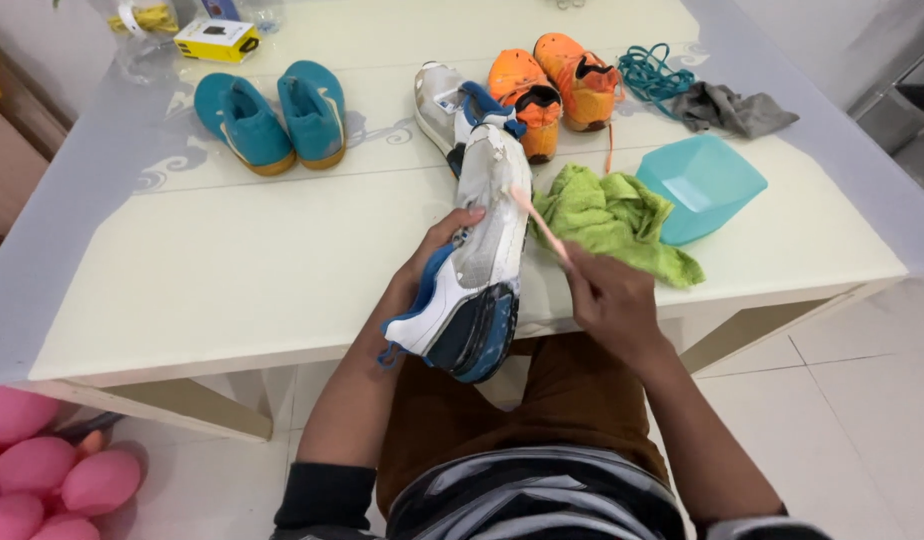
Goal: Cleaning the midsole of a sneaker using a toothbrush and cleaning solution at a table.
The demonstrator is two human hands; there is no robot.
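Fingers (452,228) gripping one sneaker (479,262) — five shoes elsewhere

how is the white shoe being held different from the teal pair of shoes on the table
The white shoe is gripped in the left hand and tilted over the table edge, while the teal shoes rest flat, untouched. The white shoe is longer, with blue trim; the teal shoes are one colour with tan soles. The right hand holds a pink brush to the white shoe only.

Fuzzy green cloth (612,222), glossy table (232,270)
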